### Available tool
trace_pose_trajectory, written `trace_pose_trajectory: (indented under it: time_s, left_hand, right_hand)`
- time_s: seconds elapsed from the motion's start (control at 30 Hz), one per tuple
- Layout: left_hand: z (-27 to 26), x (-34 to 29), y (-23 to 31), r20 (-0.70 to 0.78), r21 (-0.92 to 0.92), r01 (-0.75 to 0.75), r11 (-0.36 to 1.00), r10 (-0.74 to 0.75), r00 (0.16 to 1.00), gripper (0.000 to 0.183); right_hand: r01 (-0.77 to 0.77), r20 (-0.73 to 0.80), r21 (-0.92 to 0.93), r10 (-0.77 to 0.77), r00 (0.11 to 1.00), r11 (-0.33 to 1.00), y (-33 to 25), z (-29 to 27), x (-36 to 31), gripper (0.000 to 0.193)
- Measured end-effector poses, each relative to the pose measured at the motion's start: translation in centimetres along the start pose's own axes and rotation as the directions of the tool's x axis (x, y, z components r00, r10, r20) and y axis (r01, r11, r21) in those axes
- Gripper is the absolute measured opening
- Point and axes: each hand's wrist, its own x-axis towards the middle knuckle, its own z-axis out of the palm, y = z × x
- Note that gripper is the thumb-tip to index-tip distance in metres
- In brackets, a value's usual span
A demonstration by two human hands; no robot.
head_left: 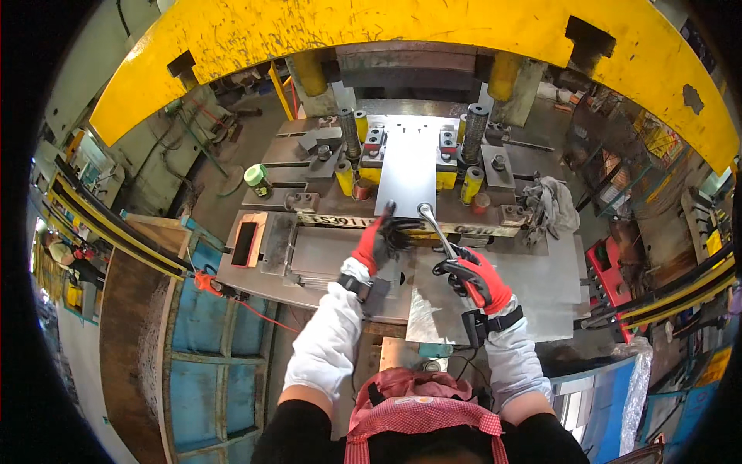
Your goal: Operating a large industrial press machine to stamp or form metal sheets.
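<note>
A workshop press [371, 22] bears a metal sheet [409, 164]. Right hand [477, 280] clasps a ring-ended tool [438, 231] (left hand's [376, 243] grip: can't tell).

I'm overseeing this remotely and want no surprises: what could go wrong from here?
The left hand is at the near end of the metal strip, where an edge might cut it. The ring-ended metal tool in the right hand reaches over the strip's near right corner; if it slipped, it could scratch the strip.
</note>
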Motion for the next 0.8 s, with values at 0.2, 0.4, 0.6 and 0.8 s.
trace_pose_trajectory:
  time_s: [0.2,0.4,0.6,0.8]
  left_hand:
    - [1.3,0.8,-0.9,-0.038,-0.059,-0.154,0.986,0.152,0.988,0.034]
    - [2.0,1.9,-1.1,-0.088,-0.273,-0.151,0.95,0.132,0.987,0.03]
    - [2.0,2.6,-1.3,-0.126,-0.378,-0.116,0.919,0.073,0.989,0.026]
    - [1.8,2.8,-1.2,-0.19,-0.364,-0.119,0.924,0.051,0.98,0.033]
  right_hand:
    - [0.101,0.02,-0.198,-0.099,0.995,0.975,0.5,-0.3,0.3,0.021]
    - [0.017,-0.195,0.097,0.002,0.981,0.995,0.5,1.0,-0.8,0.019]
    - [0.17,-0.783,-0.113,-0.193,0.591,0.979,10.3,-6.4,-7.0,0.04]
    - [0.417,-0.891,0.184,-0.029,0.454,0.89,16.6,-10.2,-9.8,0.027]
